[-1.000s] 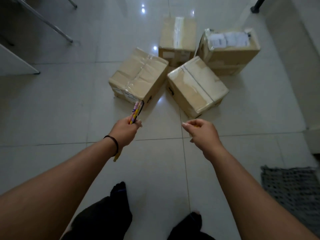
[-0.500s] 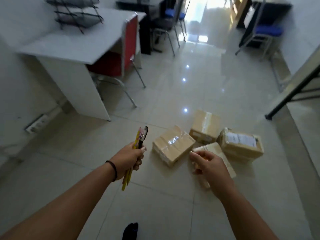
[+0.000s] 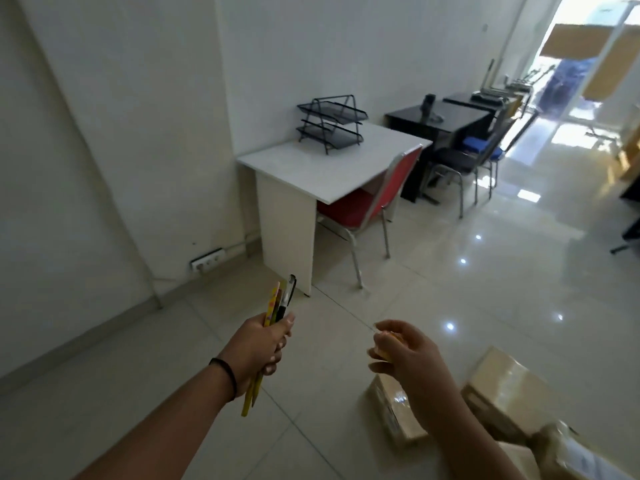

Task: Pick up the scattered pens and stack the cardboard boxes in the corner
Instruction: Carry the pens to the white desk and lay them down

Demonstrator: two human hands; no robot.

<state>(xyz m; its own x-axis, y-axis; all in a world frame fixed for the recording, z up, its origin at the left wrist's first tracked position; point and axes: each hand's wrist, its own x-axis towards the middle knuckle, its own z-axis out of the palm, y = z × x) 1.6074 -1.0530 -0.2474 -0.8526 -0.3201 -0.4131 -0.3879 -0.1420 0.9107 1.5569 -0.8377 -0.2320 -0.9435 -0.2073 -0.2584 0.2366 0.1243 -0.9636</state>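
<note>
My left hand (image 3: 254, 349) is shut around a bundle of pens (image 3: 281, 303), yellow ones and a black one, whose tips stick up above the fist and whose ends hang below it. My right hand (image 3: 410, 356) hovers beside it with fingers loosely curled and apart; nothing clearly shows in it. Cardboard boxes lie on the floor at the lower right: one taped box (image 3: 398, 422) partly hidden by my right forearm, a second box (image 3: 509, 393) behind it, and a third box (image 3: 571, 452) with a white label at the frame's edge.
A white desk (image 3: 332, 168) with a black wire tray (image 3: 330, 123) stands against the wall ahead, a red chair (image 3: 367, 206) tucked under it. Behind it are a black desk (image 3: 440, 116) and more chairs. A power strip (image 3: 206, 261) lies by the left wall.
The view has swung up and left from the boxes toward the white desk and wall. The boxes have slid to the lower right corner. My left hand keeps hold of the pens.
</note>
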